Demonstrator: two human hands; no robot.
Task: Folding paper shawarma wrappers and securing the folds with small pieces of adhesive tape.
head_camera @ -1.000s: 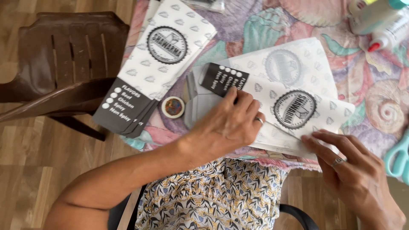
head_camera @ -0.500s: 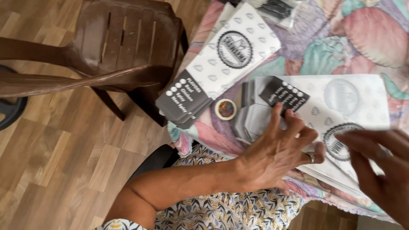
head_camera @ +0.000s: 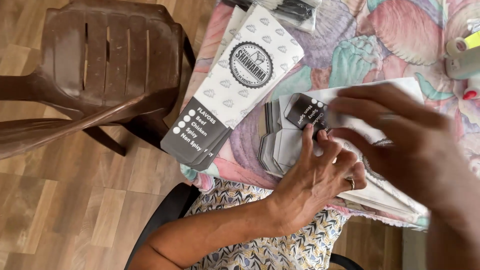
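Observation:
A stack of flat white paper sleeves [head_camera: 295,145] with dark grey ends lies on the table's near edge. My left hand [head_camera: 315,175] rests on the stack with fingers curled. It pins the top sleeve, and its forefinger touches that sleeve's dark printed end [head_camera: 302,111]. My right hand [head_camera: 400,145], blurred, reaches across from the right with fingers spread. Its fingertips are at the same dark end, and it hides most of the stack's right part. A ring shows on my left hand.
A second pile of the same sleeves [head_camera: 240,80] lies further left and overhangs the table edge. The table has a shell-patterned cloth [head_camera: 350,45]. A wrapped bundle [head_camera: 295,10] lies at the back and bottles [head_camera: 462,55] stand far right. A brown plastic chair [head_camera: 100,75] stands left on wooden floor.
My right hand has swept left from the stack's right side to the dark end of the top sleeve. My left hand has stayed on the sleeve. The view has shifted.

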